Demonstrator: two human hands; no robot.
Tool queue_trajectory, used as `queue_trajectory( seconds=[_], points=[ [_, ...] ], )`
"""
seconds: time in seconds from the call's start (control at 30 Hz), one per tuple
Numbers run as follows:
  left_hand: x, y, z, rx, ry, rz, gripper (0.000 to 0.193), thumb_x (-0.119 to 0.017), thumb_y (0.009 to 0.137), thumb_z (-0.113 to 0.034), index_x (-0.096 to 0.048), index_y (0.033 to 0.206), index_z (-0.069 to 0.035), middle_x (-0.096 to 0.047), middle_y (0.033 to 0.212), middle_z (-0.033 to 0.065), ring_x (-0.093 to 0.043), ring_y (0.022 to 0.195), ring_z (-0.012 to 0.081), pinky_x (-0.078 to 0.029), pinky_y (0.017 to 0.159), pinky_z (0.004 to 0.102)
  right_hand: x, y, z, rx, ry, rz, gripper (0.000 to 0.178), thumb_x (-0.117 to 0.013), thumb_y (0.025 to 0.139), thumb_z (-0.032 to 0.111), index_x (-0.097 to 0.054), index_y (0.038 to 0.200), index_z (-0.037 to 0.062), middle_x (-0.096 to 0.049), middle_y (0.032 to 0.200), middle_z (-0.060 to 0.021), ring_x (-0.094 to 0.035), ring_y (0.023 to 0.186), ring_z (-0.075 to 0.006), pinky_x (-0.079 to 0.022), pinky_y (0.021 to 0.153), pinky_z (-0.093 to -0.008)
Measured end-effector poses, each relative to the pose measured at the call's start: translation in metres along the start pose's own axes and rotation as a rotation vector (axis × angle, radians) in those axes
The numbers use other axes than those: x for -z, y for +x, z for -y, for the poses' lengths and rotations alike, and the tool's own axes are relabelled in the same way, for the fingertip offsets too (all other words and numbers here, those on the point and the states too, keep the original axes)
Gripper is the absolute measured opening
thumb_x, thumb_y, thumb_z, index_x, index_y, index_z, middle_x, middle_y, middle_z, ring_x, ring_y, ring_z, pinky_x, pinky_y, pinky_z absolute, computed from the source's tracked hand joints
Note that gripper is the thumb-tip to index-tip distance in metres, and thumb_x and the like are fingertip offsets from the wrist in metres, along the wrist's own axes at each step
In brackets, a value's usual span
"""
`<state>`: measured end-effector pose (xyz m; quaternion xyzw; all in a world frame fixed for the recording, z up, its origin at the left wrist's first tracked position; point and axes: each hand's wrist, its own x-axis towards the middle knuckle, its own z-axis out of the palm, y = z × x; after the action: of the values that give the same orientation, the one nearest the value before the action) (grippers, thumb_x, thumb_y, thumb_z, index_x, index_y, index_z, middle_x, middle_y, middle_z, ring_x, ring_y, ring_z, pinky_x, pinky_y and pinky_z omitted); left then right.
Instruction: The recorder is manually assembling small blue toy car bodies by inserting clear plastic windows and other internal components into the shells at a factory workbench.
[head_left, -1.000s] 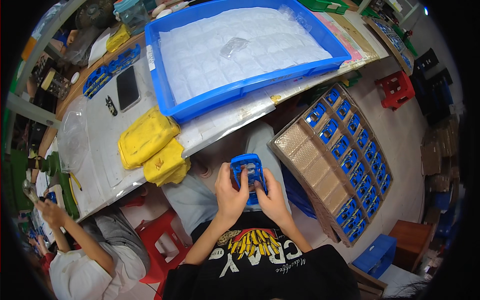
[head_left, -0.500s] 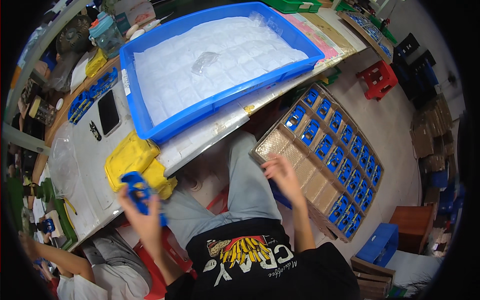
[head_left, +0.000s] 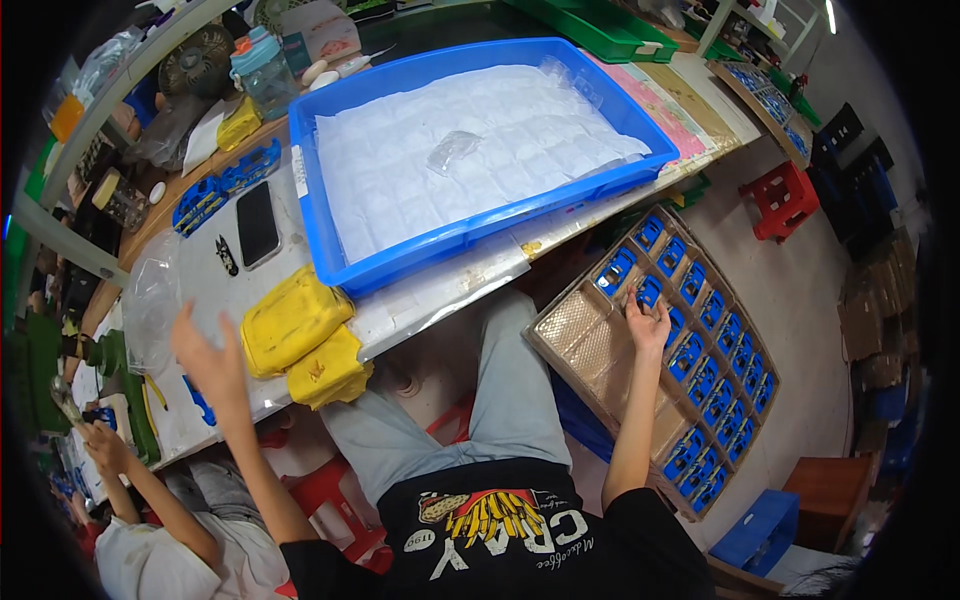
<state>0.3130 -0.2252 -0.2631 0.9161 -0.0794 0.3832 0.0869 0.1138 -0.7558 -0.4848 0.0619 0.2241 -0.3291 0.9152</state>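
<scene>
My left hand (head_left: 212,360) is raised over the table's near left part, fingers spread and holding nothing. Just beside it, partly hidden, a blue plastic part (head_left: 199,402) lies at the table edge. Over on the right, my right hand (head_left: 648,325) reaches into a divided cardboard tray (head_left: 575,325), its fingers closed around the near end of a blue car-shaped plastic shell (head_left: 648,291). Similar blue shells (head_left: 615,271) fill many compartments; several compartments on the tray's near left side hold none.
A big blue bin (head_left: 480,232) lined with white packets stands on the table. Yellow cloth bundles (head_left: 297,320), a phone (head_left: 259,225) and more blue shells (head_left: 200,204) lie left of it. A co-worker (head_left: 190,535) sits at the lower left. A red stool (head_left: 780,203) stands on the floor.
My left hand has let go of the blue part, which now lies at the table edge. My right hand has moved forward and right onto a shell in the tray. The view has shifted.
</scene>
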Motion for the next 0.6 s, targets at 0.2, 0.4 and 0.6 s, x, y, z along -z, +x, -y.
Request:
queue_trajectory(
  seconds=[0.2,0.4,0.6],
  points=[
    [-0.045,0.051,-0.133,-0.338,-0.696,0.187,0.021,-0.056,0.070,-0.006,-0.054,0.090,0.000,-0.056,0.087,0.0147,-0.051,0.084,0.0301,-0.040,0.076,0.0359,-0.008,-0.026,-0.032,0.379,-0.454,0.089,0.035,-0.050,0.081,0.031,-0.041,0.095,0.0007,-0.039,0.116,-0.0271,-0.041,0.109,-0.0364,-0.037,0.091,-0.0457],
    [-0.157,0.083,-0.212,-0.422,-0.617,0.304,0.038,-0.066,0.064,-0.021,-0.052,0.090,0.003,-0.055,0.087,0.0198,-0.054,0.083,0.0296,-0.044,0.070,0.0376,-0.028,-0.074,-0.064,0.417,-0.822,0.188,0.041,-0.043,0.084,0.044,-0.048,0.097,0.0056,-0.057,0.082,-0.0084,-0.058,0.069,-0.0209,-0.047,0.062,-0.0300],
    [-0.172,0.094,-0.206,-0.288,-0.647,0.619,0.050,-0.066,0.062,-0.027,-0.048,0.092,0.009,-0.056,0.082,0.0247,-0.056,0.078,0.0357,-0.046,0.068,0.0389,-0.019,-0.112,-0.089,0.293,-0.878,0.211,0.038,-0.037,0.086,0.044,-0.046,0.099,0.0083,-0.054,0.086,-0.0089,-0.058,0.069,-0.0205,-0.049,0.060,-0.0306]
  ],
)
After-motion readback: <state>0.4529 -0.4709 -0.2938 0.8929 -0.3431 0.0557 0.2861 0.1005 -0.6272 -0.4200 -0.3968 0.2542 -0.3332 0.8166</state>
